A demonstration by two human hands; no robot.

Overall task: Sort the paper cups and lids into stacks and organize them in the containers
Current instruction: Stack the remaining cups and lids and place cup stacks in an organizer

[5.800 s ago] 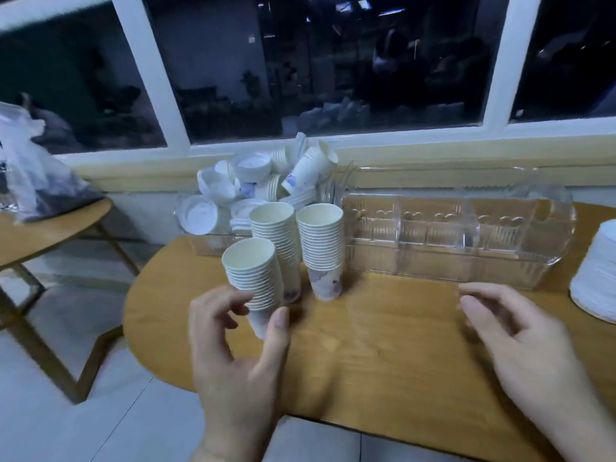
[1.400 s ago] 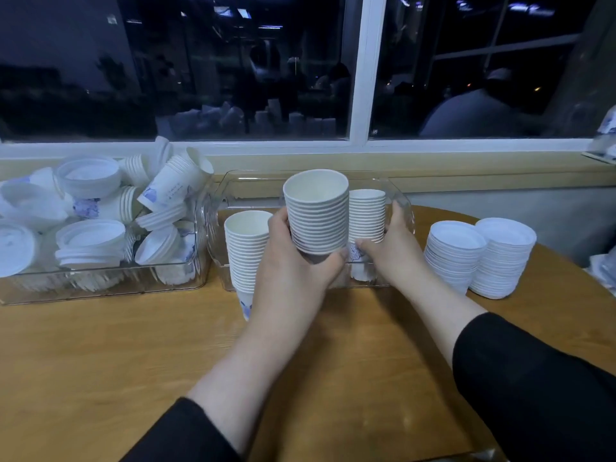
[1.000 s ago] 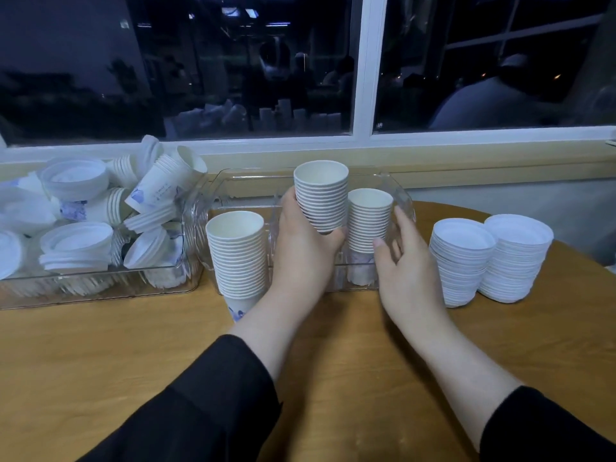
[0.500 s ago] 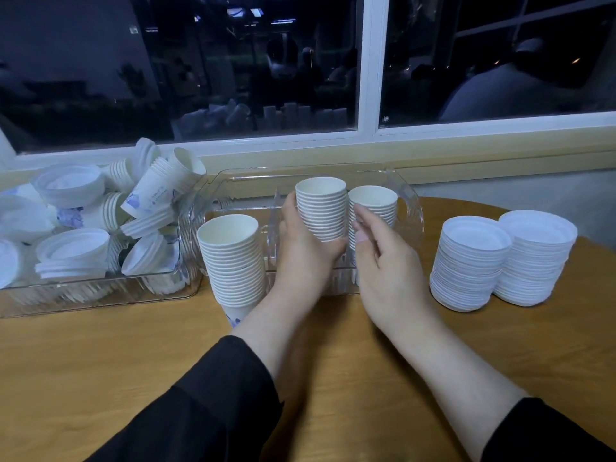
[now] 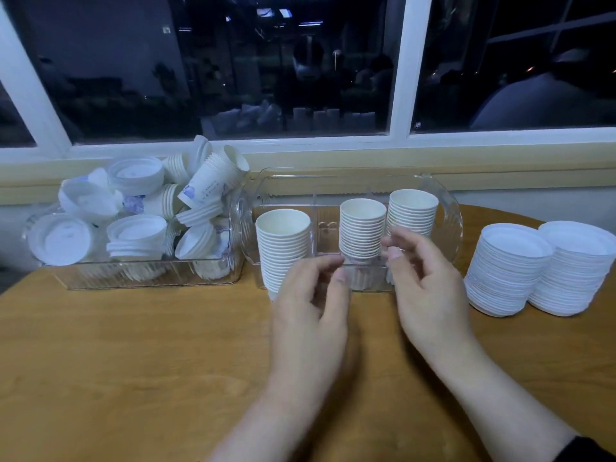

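Note:
Two stacks of white paper cups stand inside the clear divided container [image 5: 443,201]: a middle stack [image 5: 361,225] and a right stack [image 5: 413,211]. A third cup stack [image 5: 283,245] stands on the table just in front of the container's left end. My left hand [image 5: 310,305] and my right hand [image 5: 426,285] hover in front of the container with loosely curled fingers, holding nothing. Two stacks of white lids [image 5: 506,268] [image 5: 576,265] sit on the table at the right.
A second clear container [image 5: 146,278] at the left is heaped with several loose cups and lids. The round wooden table [image 5: 133,361] ends close to the window sill [image 5: 333,155] behind both containers.
My left hand has let go of the middle cup stack, which now stands in the container. Both hands have drawn back toward me.

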